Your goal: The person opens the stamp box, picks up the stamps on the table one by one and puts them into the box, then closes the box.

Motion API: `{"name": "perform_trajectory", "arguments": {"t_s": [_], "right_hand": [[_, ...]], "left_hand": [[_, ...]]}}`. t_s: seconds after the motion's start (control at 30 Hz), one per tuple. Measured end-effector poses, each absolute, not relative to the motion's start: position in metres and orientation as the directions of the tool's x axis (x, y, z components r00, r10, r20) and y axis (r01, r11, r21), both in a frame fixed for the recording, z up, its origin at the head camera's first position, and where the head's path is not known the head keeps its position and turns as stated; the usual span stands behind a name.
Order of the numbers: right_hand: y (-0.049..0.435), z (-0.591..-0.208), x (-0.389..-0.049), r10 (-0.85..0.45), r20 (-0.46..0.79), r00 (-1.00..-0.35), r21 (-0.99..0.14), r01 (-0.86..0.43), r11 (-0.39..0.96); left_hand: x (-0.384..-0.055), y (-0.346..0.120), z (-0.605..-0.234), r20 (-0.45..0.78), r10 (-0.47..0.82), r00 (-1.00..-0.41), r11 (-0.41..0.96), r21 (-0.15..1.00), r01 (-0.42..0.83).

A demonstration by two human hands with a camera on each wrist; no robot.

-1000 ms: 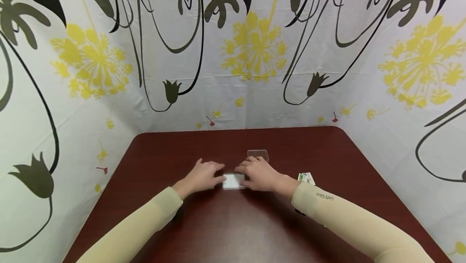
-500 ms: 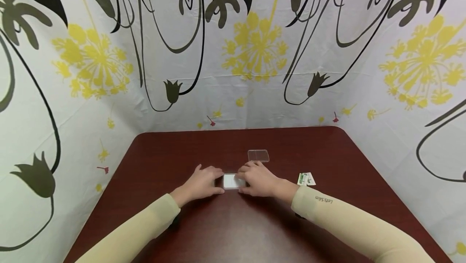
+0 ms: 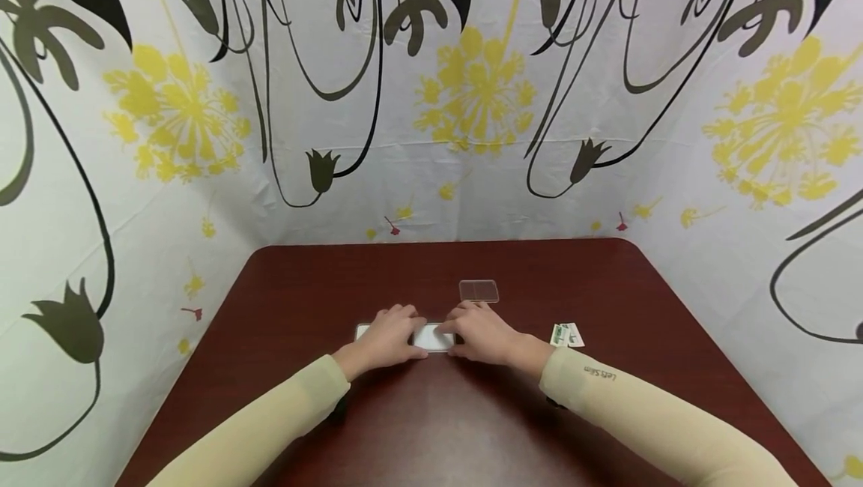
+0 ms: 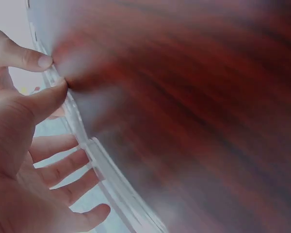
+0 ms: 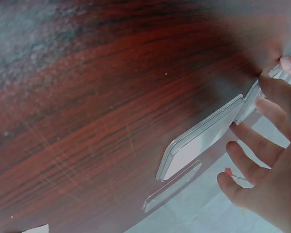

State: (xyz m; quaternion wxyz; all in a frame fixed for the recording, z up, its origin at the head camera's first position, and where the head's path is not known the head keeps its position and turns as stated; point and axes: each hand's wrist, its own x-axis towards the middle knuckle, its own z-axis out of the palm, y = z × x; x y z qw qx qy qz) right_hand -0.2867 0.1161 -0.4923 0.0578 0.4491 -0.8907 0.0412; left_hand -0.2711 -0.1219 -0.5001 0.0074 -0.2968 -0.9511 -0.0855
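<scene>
In the head view a flat, white-faced case with a clear rim lies on the table between my hands. My left hand holds its left end, thumb at the near edge and fingers toward the far edge. My right hand grips its right end the same way, one finger reaching over its top. A similar case shows beyond my left hand, mostly hidden by it. Another white case lies beside my right hand in the right wrist view; in the head view the hand covers it.
A thin clear rectangular lid lies on the dark red-brown table behind my right hand. Small white and green printed papers lie to the right. Patterned cloth hangs around the table's back and sides.
My left hand has moved right onto the middle case's left end, uncovering part of the case on the left. My right hand has drawn back slightly from the clear lid, which now shows more fully.
</scene>
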Motion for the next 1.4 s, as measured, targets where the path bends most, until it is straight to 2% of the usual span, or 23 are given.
{"name": "perform_trajectory", "arguments": {"t_s": [0.37,0.77,1.03,1.4], "right_hand": [[0.116,-0.495,-0.286,-0.789,0.166,-0.592,-0.051,-0.804,0.592],[0.116,-0.494,-0.282,-0.785,0.205,-0.585,-0.058,-0.808,0.587],[0.114,-0.497,-0.284,-0.778,0.192,-0.599,-0.078,-0.799,0.596],[0.113,-0.498,-0.287,-0.764,0.178,-0.620,-0.108,-0.784,0.611]], "left_hand": [[-0.280,-0.111,-0.491,0.004,0.523,-0.853,0.821,0.269,0.504],[-0.279,-0.104,-0.490,0.019,0.519,-0.855,0.843,0.159,0.515],[-0.280,-0.106,-0.488,-0.001,0.501,-0.865,0.842,0.229,0.488],[-0.281,-0.106,-0.487,0.006,0.502,-0.865,0.842,0.226,0.490]]}}
